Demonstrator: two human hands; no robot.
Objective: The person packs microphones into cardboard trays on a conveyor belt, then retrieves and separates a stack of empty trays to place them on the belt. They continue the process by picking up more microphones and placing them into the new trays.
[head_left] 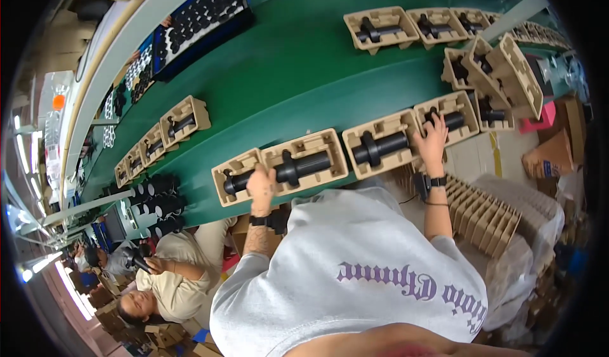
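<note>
A row of brown moulded-pulp trays lies along the near edge of the green bench, each with a black cylindrical device inside. My left hand [261, 183] is curled over the right end of the leftmost tray [219, 174], beside its black device [237, 184]. What its fingers hold is hidden. Just right of it, another tray holds a collared black device [303, 168]. Over the tray further right [473, 111], my right hand [433, 138] has its fingers spread, reaching onto the black device there [453, 120]. Between my hands is a third collared device [381, 149] in its tray.
More filled trays [380, 15] line the far right, and others [202, 114] stand at the left. Tilted trays [520, 78] are piled at the right end. Nested trays [485, 217] stand below the bench. A co-worker [181, 274] at lower left holds a black device.
</note>
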